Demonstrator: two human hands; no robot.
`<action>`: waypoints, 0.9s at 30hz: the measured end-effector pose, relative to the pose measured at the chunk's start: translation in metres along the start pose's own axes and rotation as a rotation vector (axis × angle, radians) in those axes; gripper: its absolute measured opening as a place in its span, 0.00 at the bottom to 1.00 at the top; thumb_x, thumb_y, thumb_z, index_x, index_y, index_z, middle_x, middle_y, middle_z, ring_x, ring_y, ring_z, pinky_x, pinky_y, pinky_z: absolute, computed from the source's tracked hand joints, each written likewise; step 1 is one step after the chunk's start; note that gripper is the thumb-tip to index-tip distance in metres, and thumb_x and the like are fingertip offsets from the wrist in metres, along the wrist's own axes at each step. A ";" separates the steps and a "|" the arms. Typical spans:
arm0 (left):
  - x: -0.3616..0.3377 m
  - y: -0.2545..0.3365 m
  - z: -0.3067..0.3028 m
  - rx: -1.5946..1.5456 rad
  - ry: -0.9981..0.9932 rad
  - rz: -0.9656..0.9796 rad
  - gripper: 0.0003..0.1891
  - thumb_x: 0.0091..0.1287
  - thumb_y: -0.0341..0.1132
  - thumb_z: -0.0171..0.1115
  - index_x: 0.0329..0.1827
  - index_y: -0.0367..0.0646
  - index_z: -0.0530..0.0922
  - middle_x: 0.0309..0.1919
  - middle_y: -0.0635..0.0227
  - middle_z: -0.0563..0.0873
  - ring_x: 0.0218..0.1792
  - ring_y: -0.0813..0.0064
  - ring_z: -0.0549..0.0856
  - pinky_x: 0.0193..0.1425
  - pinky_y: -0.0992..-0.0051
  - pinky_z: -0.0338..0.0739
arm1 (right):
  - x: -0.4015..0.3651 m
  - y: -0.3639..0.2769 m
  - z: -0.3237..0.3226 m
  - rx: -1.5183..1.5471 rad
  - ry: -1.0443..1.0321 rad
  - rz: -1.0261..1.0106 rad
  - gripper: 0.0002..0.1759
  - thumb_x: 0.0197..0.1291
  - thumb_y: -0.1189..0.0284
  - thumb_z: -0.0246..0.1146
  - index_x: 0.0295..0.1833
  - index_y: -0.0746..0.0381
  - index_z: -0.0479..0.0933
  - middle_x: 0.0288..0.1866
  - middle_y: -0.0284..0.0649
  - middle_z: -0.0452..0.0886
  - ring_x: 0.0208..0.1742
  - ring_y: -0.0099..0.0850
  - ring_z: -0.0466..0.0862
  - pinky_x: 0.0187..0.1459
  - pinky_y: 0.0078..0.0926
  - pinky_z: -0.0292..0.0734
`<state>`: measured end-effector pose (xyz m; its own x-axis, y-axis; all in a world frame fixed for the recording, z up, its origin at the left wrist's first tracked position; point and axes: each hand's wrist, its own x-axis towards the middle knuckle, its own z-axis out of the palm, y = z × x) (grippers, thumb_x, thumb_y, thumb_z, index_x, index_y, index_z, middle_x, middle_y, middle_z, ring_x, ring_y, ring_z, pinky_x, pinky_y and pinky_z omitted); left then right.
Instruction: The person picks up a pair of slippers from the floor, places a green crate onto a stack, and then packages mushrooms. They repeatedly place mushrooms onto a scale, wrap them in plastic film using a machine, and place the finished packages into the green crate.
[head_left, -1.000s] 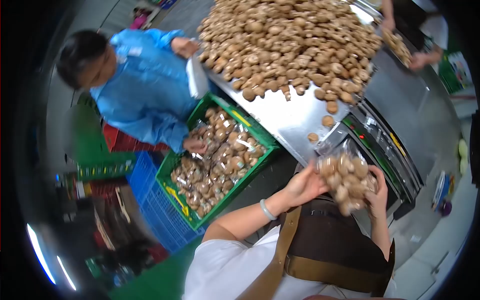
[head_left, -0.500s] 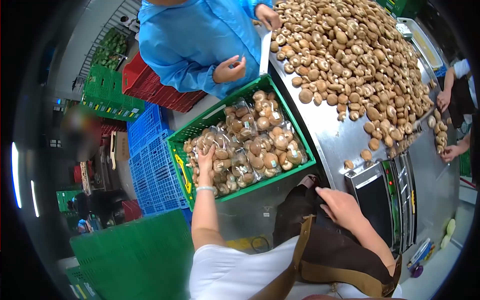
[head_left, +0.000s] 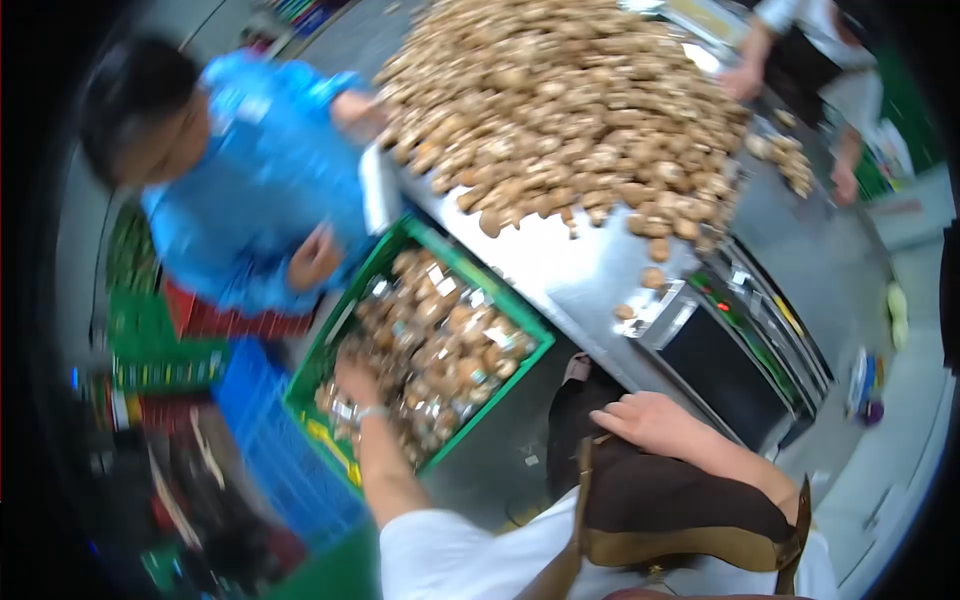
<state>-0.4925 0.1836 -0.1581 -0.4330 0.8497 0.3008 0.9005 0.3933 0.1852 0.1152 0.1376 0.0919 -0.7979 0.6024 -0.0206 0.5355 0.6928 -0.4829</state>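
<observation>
My left hand (head_left: 357, 378) reaches down onto the bagged mushrooms (head_left: 440, 340) at the left end of a green crate (head_left: 490, 410). Motion smears its fingers, so its grip cannot be made out. My right hand (head_left: 645, 420) hangs over my lap near the table's edge, its fingers loosely curled together, with nothing visible in it. Clear packs of brown mushrooms fill the crate, their film shining. A large heap of loose mushrooms (head_left: 570, 110) covers the steel table (head_left: 535, 245) beyond the crate.
A black-topped device (head_left: 725, 365) sits at the table's near edge. A co-worker in blue (head_left: 255, 190) stands behind the crate. Another person's hands (head_left: 845, 183) are at the far right. Blue crates (head_left: 275, 440), red crates (head_left: 230, 315) and green crates (head_left: 165, 340) stand at the left.
The view has turned, so the crate and table appear farther left, and the co-worker's head now shows. My left hand remains at the crate's left end; my right hand stays near my lap.
</observation>
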 end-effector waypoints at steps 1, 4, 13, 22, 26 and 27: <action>0.005 0.013 -0.011 -0.156 -0.115 -0.092 0.19 0.68 0.38 0.62 0.55 0.33 0.79 0.50 0.48 0.85 0.48 0.49 0.83 0.54 0.58 0.77 | -0.008 0.003 -0.002 0.000 0.035 0.008 0.15 0.57 0.72 0.59 0.52 0.59 0.77 0.33 0.32 0.76 0.37 0.30 0.81 0.38 0.29 0.77; 0.019 0.077 -0.056 0.461 -0.057 -0.383 0.14 0.74 0.39 0.56 0.48 0.37 0.82 0.43 0.54 0.85 0.44 0.56 0.84 0.48 0.60 0.77 | -0.044 0.015 -0.009 -0.059 0.062 0.054 0.12 0.57 0.72 0.59 0.47 0.59 0.75 0.33 0.33 0.76 0.36 0.30 0.81 0.38 0.30 0.77; -0.003 0.468 -0.138 -0.640 -0.048 0.830 0.06 0.72 0.27 0.56 0.38 0.35 0.79 0.33 0.53 0.81 0.34 0.53 0.80 0.40 0.62 0.75 | -0.194 0.061 -0.043 -0.077 0.465 0.490 0.12 0.57 0.73 0.63 0.47 0.59 0.77 0.32 0.34 0.79 0.36 0.34 0.82 0.37 0.34 0.79; -0.020 0.850 -0.070 -1.097 -0.832 0.763 0.15 0.76 0.40 0.58 0.48 0.34 0.81 0.36 0.67 0.84 0.36 0.76 0.81 0.42 0.74 0.76 | -0.298 0.127 -0.063 -0.007 0.829 0.876 0.07 0.60 0.72 0.67 0.44 0.60 0.82 0.33 0.39 0.85 0.36 0.40 0.86 0.37 0.35 0.81; -0.003 0.977 0.016 -1.087 -1.167 0.803 0.29 0.79 0.56 0.47 0.63 0.37 0.76 0.52 0.65 0.84 0.49 0.75 0.81 0.53 0.74 0.75 | -0.320 0.200 -0.081 0.464 1.202 1.181 0.09 0.66 0.71 0.66 0.45 0.65 0.84 0.36 0.42 0.88 0.36 0.29 0.88 0.41 0.30 0.82; -0.002 1.004 0.031 -1.064 -1.214 0.782 0.33 0.79 0.59 0.45 0.67 0.37 0.73 0.59 0.62 0.82 0.55 0.72 0.81 0.58 0.71 0.75 | -0.324 0.228 -0.090 0.534 1.269 1.185 0.11 0.68 0.69 0.64 0.48 0.65 0.83 0.39 0.42 0.89 0.38 0.28 0.87 0.43 0.28 0.82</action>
<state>0.4134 0.5873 -0.0016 0.7473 0.6583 -0.0898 0.2397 -0.1410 0.9606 0.5212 0.1359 0.0673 0.7057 0.7073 -0.0415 0.2601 -0.3131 -0.9134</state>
